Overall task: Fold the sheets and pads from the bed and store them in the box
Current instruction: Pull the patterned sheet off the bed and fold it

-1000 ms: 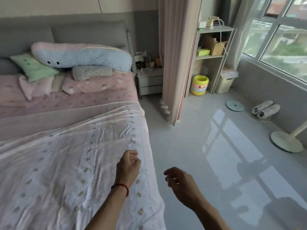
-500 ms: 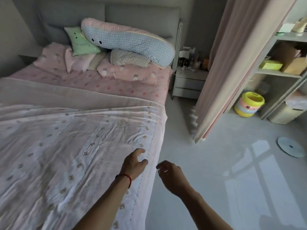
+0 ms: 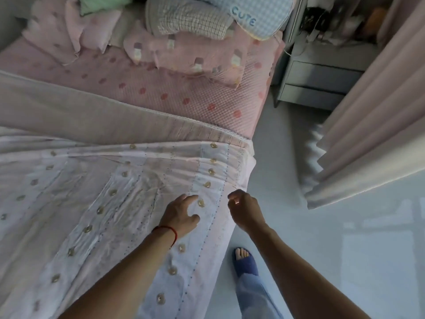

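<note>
A white sheet [image 3: 115, 203] with small brown prints covers the near part of the bed. A plain beige pad [image 3: 92, 118] shows beyond it, then a pink dotted sheet [image 3: 184, 93] toward the pillows. My left hand [image 3: 181, 215] is over the white sheet close to its right side, fingers spread and slightly bent, holding nothing. My right hand [image 3: 243, 209] is at the sheet's right edge where it hangs off the bed. Its fingers are curled; whether they pinch the cloth is not clear. No box is in view.
Pillows [image 3: 190, 21] and a long checked cushion [image 3: 259, 17] are piled at the head of the bed. A grey nightstand [image 3: 322, 79] and a pink curtain [image 3: 372, 125] stand to the right. My foot in a blue slipper [image 3: 245, 263] is on the grey floor beside the bed.
My view has tipped down and moved closer to the bed. Both hands have reached forward; the right hand has come in from over the floor to the sheet's right edge.
</note>
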`<state>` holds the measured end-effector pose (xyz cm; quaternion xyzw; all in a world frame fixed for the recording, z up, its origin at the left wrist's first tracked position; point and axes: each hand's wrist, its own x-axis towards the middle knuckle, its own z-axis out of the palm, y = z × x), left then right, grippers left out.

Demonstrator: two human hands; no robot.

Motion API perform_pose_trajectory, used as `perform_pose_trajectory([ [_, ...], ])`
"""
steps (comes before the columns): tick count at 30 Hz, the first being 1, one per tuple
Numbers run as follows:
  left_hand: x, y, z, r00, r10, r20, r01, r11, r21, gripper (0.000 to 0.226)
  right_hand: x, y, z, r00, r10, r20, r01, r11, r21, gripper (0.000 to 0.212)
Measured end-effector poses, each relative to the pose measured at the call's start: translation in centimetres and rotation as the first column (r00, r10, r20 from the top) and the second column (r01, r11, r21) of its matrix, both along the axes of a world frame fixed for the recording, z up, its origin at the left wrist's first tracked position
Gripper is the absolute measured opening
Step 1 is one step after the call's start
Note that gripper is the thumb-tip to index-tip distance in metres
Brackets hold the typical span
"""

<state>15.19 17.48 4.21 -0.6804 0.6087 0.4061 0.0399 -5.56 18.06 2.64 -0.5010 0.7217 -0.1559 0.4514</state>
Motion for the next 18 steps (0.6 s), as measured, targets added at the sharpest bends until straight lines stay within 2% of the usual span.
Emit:
perform_pose_trajectory([
  [3,-2.1,-7.4,-5.9,0.997,0.048,0.057,-0.047,0.998,-0.029,0.063,-2.0,-9.1,-5.0,0.999,-0.010,-0.041,0.010,1.000,-0.010,0.033],
  [6,-4.1,-12.1,-11.8,0.979,0.135,0.154,-0.134,0.991,-0.015,0.080,-3.4,-17.2,-10.5,0.990,0.057,-0.127,-0.064,0.996,-0.054,0.049],
  [8,-5.2,-12.7,-14.2,0.953,0.122,0.278,-0.133,0.991,0.020,0.089,-3.7,-21.6,-13.3,0.975,0.117,-0.191,-0.140,0.984,-0.111,0.056],
  [11,-5.7,-11.6,-15.8,0.930,0.076,0.360,-0.070,0.997,-0.030,0.095,-3.8,-24.8,-16.0,0.925,0.165,-0.344,-0.226,0.963,-0.146,0.051],
  [14,-5.0,-11.8,-16.6,0.923,0.064,0.378,-0.071,0.997,0.003,0.095,-4.5,-25.4,-17.0,0.841,0.254,-0.477,-0.355,0.925,-0.134,0.034],
  [16,-5.0,-12.0,-16.6,0.926,0.053,0.375,-0.073,0.996,0.041,0.096,-5.6,-25.4,-16.3,0.844,0.265,-0.467,-0.398,0.893,-0.212,0.027],
  [18,-5.1,-12.1,-16.2,0.934,0.031,0.356,-0.066,0.994,0.086,0.096,-7.1,-25.4,-15.3,0.892,0.205,-0.404,-0.349,0.880,-0.323,0.019],
])
